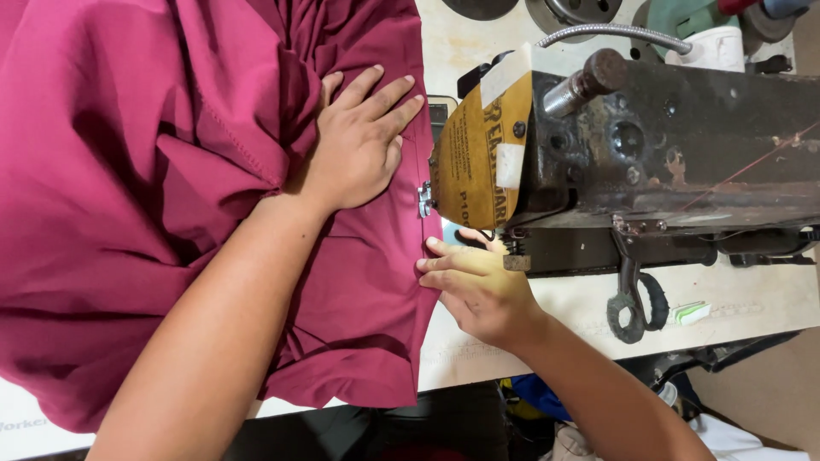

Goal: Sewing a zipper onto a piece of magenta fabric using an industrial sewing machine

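Note:
A large piece of dark red cloth (137, 171) covers the left of the table in folds. My left hand (359, 141) lies flat on it with fingers spread, just left of the sewing machine head (649, 145). My right hand (478, 286) rests at the cloth's right edge, fingertips pinching or pressing the hem right below the machine's needle area (512, 248). The needle itself is hidden behind a brown cardboard patch (478, 162) taped to the machine's end.
The dark, worn sewing machine spans the right half on a pale table (752, 299). A flexible metal hose (615, 32) and a white cup (709, 47) sit behind it. A black lever with a ring (632, 312) hangs at the machine's front.

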